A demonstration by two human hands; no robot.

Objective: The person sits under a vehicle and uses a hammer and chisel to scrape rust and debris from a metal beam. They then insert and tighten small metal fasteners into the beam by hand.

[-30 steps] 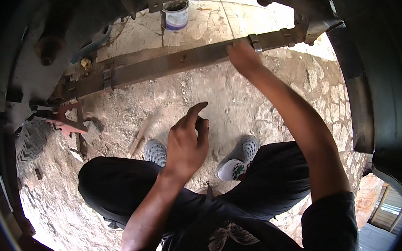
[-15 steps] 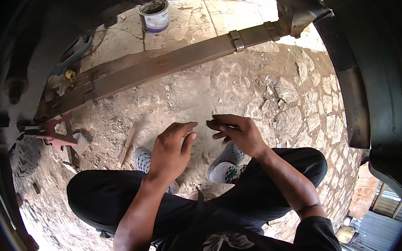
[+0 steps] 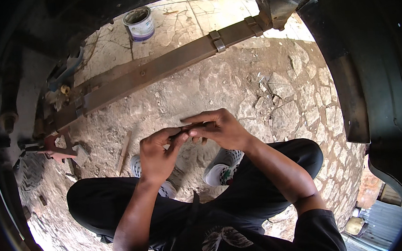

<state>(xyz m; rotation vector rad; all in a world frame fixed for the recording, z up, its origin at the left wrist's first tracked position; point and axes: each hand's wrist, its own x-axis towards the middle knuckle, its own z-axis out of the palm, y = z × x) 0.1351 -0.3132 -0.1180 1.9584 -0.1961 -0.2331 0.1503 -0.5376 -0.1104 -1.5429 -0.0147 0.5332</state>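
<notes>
My left hand (image 3: pixel 158 150) and my right hand (image 3: pixel 220 127) meet in front of me above my feet, their fingertips touching. Between the pinched fingers there seems to be a small, dark, thin piece (image 3: pixel 192 126), too small and shadowed to name. The fingers of my right hand are bent over from above, and its thumb comes close to my left thumb. My left hand is closed with its thumb and forefinger pressed together. Beyond the hands runs a long brown leaf spring (image 3: pixel 145 73) with metal clips (image 3: pixel 217 41) round it.
An open paint can (image 3: pixel 139 25) stands on pale tiles at the back. A red metal stand (image 3: pixel 57 148) is at the left, beside a stone block (image 3: pixel 80 155). A stick (image 3: pixel 125 152) lies on the stony ground. Dark vehicle bodywork (image 3: pixel 389 87) surrounds me.
My hands, apart before, have come together at the fingertips. My right hand has moved left. The view has shifted slightly, so the can and the leaf spring appear farther left.
</notes>
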